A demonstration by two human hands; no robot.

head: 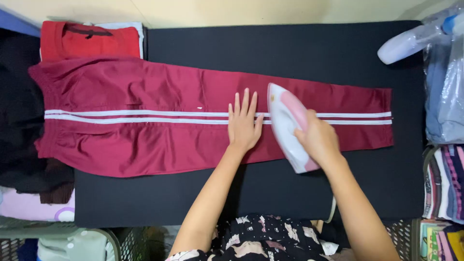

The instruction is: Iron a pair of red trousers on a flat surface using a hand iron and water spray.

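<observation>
Black padding covers the ironing surface (290, 48), with maroon track pants (145, 116) laid flat across it. Left hand (244, 124) presses down, fingers spread, on the white stripes; right hand (319, 139) grips the pink-and-white iron (285, 121) just beside it — close enough to risk burning those fingertips.

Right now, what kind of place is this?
Likely a home ironing spot: the right hand runs an iron over maroon track pants on a black padded surface, folded clothes stacked alongside.
</observation>
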